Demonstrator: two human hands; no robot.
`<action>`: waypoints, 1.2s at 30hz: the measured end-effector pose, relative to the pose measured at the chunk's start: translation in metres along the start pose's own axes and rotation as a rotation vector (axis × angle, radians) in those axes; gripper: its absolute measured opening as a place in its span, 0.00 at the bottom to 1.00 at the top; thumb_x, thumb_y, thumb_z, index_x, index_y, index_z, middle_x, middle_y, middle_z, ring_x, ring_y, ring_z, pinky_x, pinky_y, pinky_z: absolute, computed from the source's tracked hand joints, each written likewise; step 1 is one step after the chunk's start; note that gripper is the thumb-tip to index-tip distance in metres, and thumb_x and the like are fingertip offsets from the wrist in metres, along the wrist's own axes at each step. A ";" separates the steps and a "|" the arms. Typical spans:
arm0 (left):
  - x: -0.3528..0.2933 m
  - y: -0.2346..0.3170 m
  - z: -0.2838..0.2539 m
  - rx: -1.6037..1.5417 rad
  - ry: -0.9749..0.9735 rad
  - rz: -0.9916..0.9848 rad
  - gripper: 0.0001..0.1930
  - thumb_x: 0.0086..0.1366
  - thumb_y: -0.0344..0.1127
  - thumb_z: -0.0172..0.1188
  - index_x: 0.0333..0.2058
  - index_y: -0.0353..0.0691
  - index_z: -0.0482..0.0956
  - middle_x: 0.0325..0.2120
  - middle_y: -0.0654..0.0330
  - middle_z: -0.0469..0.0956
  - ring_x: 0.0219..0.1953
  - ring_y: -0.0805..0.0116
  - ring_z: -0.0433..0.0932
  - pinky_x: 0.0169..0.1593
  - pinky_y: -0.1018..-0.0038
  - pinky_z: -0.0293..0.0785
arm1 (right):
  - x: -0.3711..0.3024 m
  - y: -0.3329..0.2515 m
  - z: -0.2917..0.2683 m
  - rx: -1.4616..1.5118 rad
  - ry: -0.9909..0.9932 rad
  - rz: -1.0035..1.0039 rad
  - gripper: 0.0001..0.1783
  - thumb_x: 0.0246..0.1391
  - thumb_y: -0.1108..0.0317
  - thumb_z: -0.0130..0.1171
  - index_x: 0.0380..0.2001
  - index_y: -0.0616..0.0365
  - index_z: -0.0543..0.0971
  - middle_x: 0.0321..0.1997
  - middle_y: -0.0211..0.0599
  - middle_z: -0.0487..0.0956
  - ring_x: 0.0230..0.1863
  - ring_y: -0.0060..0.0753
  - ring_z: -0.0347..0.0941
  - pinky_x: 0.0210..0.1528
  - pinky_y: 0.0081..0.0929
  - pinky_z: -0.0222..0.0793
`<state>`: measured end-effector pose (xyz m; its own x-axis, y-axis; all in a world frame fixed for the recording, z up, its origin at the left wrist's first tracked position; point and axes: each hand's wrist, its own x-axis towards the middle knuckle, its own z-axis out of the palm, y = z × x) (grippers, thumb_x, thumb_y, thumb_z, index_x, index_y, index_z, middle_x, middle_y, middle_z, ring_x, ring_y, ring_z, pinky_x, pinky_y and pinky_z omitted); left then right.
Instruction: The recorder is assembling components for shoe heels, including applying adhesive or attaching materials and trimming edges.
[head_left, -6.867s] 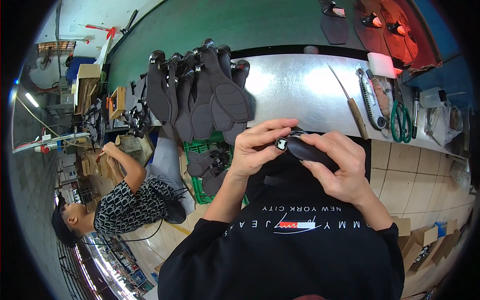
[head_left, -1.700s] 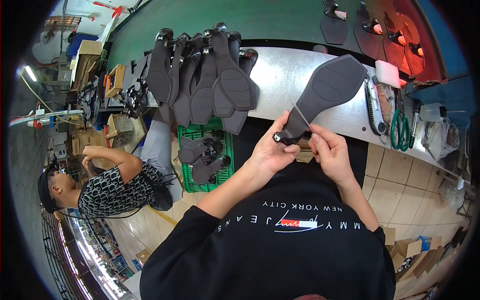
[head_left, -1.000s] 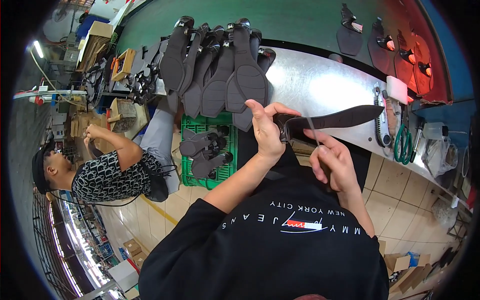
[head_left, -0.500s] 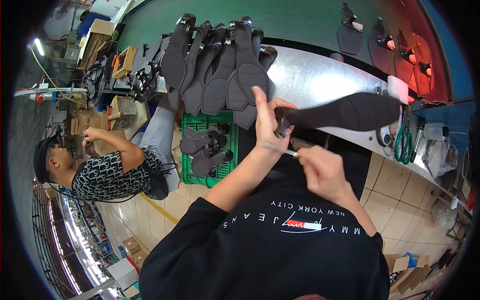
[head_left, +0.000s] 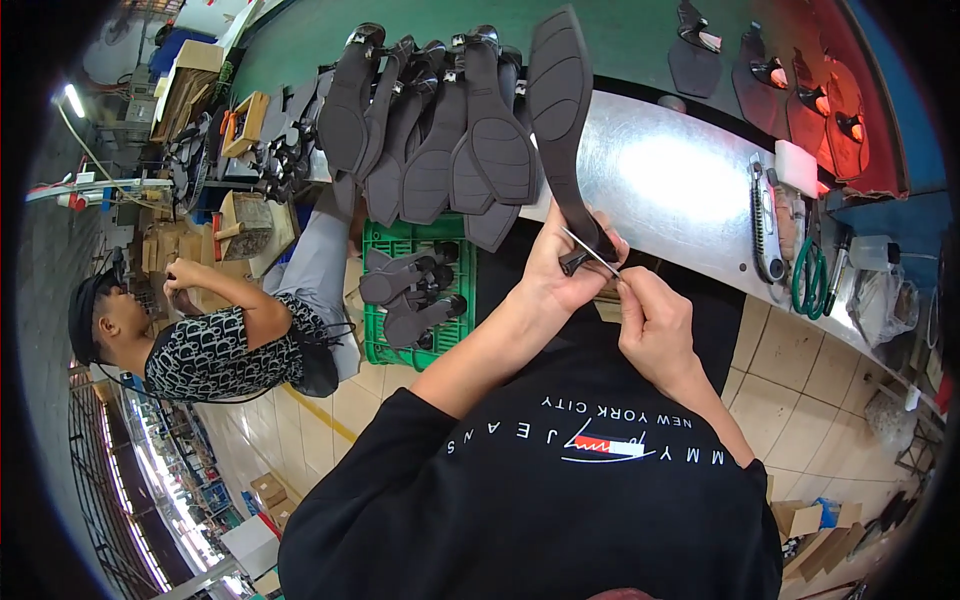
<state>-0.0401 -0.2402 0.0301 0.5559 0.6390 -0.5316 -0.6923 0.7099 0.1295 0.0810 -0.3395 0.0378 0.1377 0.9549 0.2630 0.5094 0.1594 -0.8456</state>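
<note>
My left hand (head_left: 562,272) is closed round the heel end of a dark grey shoe sole (head_left: 560,90). The sole's long, angular front points up and away, over the edge of the table. A small black heel (head_left: 574,262) juts out between my fingers. In my right hand (head_left: 660,325), a thin silvery strip-like tool (head_left: 590,250) is pinched. Its blade lies across the heel area, close to my left fingers; whether it touches is hard to tell. Left of the held sole, several similar heeled soles (head_left: 430,150) lie bunched, overhanging the table edge.
A green crate (head_left: 375,340) with more soles stands below the table edge. On the metal tabletop (head_left: 650,150) lie a utility knife (head_left: 766,220), a white block (head_left: 796,168) and green-handled scissors (head_left: 808,280). Several heeled soles (head_left: 755,85) rest under red light. A person (head_left: 210,345) works at left.
The held sole has swung from pointing right to pointing up and away. The silvery tool has moved from beside my left wrist up to the heel area, with my right hand following slightly.
</note>
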 end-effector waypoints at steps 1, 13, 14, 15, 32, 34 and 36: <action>0.000 0.001 0.000 0.000 0.002 0.000 0.28 0.62 0.59 0.59 0.12 0.47 0.63 0.14 0.68 0.63 0.24 0.67 0.71 0.37 0.69 0.68 | 0.000 0.001 -0.001 0.010 -0.027 -0.007 0.03 0.54 0.77 0.57 0.30 0.60 0.72 0.25 0.43 0.74 0.24 0.48 0.73 0.25 0.36 0.67; 0.009 0.007 0.002 0.086 0.228 -0.022 0.27 0.63 0.60 0.58 0.16 0.46 0.66 0.15 0.64 0.67 0.22 0.64 0.71 0.35 0.67 0.70 | -0.003 0.002 -0.008 0.037 -0.119 -0.060 0.04 0.53 0.78 0.57 0.31 0.60 0.73 0.26 0.43 0.75 0.25 0.49 0.74 0.26 0.36 0.69; 0.011 0.007 -0.001 0.041 0.250 -0.045 0.26 0.63 0.61 0.57 0.18 0.45 0.69 0.16 0.63 0.69 0.23 0.64 0.72 0.35 0.67 0.70 | -0.004 0.002 -0.009 0.030 -0.141 -0.061 0.04 0.52 0.77 0.58 0.31 0.60 0.73 0.26 0.43 0.75 0.25 0.48 0.74 0.26 0.36 0.69; 0.012 0.008 -0.002 -0.003 0.273 -0.068 0.26 0.64 0.61 0.55 0.20 0.44 0.71 0.18 0.62 0.71 0.24 0.64 0.73 0.35 0.67 0.71 | -0.006 0.001 -0.008 0.029 -0.141 -0.061 0.04 0.52 0.77 0.58 0.31 0.60 0.73 0.26 0.43 0.75 0.25 0.48 0.74 0.26 0.36 0.69; -0.012 -0.016 0.008 0.770 -0.267 0.094 0.21 0.73 0.41 0.44 0.56 0.32 0.68 0.50 0.54 0.75 0.49 0.65 0.77 0.52 0.68 0.74 | 0.013 0.016 -0.019 0.618 0.058 0.348 0.17 0.55 0.77 0.60 0.49 0.65 0.75 0.33 0.22 0.72 0.29 0.10 0.61 0.32 0.09 0.61; -0.012 -0.015 0.009 0.688 -0.291 0.045 0.23 0.72 0.40 0.48 0.61 0.34 0.64 0.55 0.55 0.72 0.53 0.65 0.75 0.52 0.68 0.75 | 0.013 0.016 -0.025 0.732 0.079 0.404 0.16 0.56 0.77 0.59 0.49 0.65 0.75 0.34 0.22 0.72 0.29 0.09 0.61 0.31 0.10 0.61; -0.015 -0.013 0.013 0.658 -0.291 0.024 0.23 0.71 0.38 0.50 0.61 0.36 0.64 0.55 0.55 0.72 0.54 0.66 0.74 0.53 0.69 0.75 | 0.011 0.018 -0.029 0.859 0.069 0.439 0.18 0.61 0.75 0.54 0.54 0.64 0.73 0.33 0.23 0.71 0.26 0.09 0.63 0.28 0.11 0.62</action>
<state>-0.0330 -0.2549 0.0473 0.7072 0.6449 -0.2897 -0.3360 0.6671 0.6649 0.1166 -0.3335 0.0393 0.2312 0.9606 -0.1544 -0.3902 -0.0538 -0.9192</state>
